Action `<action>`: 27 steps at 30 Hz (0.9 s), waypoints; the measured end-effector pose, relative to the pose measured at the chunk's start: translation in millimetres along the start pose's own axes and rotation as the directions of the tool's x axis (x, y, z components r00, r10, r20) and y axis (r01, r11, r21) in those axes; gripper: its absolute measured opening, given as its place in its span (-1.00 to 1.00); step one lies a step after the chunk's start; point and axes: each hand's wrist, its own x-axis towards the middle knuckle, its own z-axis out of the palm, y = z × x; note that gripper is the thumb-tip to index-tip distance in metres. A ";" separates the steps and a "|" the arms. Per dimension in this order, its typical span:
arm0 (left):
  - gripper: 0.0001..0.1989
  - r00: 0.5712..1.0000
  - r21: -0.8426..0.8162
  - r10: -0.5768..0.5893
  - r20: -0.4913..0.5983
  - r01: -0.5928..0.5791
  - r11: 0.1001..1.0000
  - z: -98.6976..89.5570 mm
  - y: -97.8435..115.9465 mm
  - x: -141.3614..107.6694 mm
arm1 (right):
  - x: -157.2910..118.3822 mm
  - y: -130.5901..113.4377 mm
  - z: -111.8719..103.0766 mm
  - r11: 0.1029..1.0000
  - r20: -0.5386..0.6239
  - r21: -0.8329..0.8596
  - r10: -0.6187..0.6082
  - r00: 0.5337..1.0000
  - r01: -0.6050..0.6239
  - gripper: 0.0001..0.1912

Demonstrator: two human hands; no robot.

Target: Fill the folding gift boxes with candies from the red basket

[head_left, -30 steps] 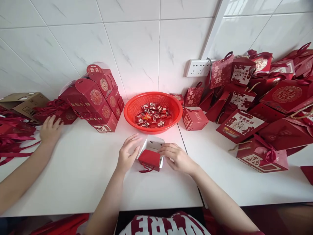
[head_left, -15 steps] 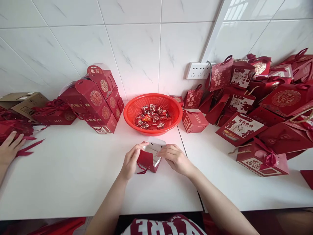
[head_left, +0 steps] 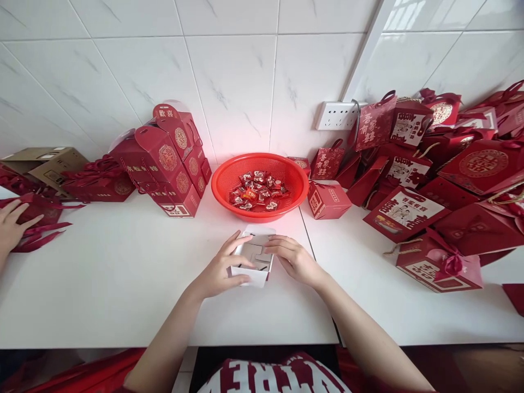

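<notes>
A small gift box (head_left: 257, 256) stands on the white table with its top open, showing its pale inside and white flaps. My left hand (head_left: 221, 267) is at the box's left side, fingers spread, some reaching over the opening and the near flap. At the right edge, my right hand (head_left: 297, 259) has its fingers together on the rim; its fingertips are at the box wall. Behind the box sits a red plastic basket (head_left: 260, 214) with several wrapped candies (head_left: 262, 192) in it.
Stacked red boxes (head_left: 167, 158) stand back left, near a cardboard box (head_left: 53, 169). Many red gift boxes (head_left: 405, 213) are piled on the right, with a small red box (head_left: 328, 200) beside the basket. Another person's hand (head_left: 11, 226) touches a ribboned box at far left.
My left hand has spread its fingers over the box, and the near flap now lies folded outward. The view has shifted slightly. The other person's hand has moved on the ribboned box.
</notes>
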 end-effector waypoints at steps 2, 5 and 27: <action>-0.85 0.997 0.067 0.010 -0.082 -0.004 0.998 10.7 -1.2 -1.4 | 0.5 -2.0 -1.6 1.000 0.000 0.022 0.014 1.000 -0.014 -0.62; -0.88 0.985 0.110 0.055 -0.164 -0.038 0.993 22.9 -2.1 -2.1 | 4.1 -12.0 -11.4 0.999 -0.017 0.004 0.032 0.999 -0.032 -0.62; 0.23 0.976 -0.243 0.186 -0.114 -0.209 0.947 34.5 -38.0 17.0 | 15.7 -8.3 -0.3 0.829 0.223 0.422 0.298 0.928 -0.367 -0.51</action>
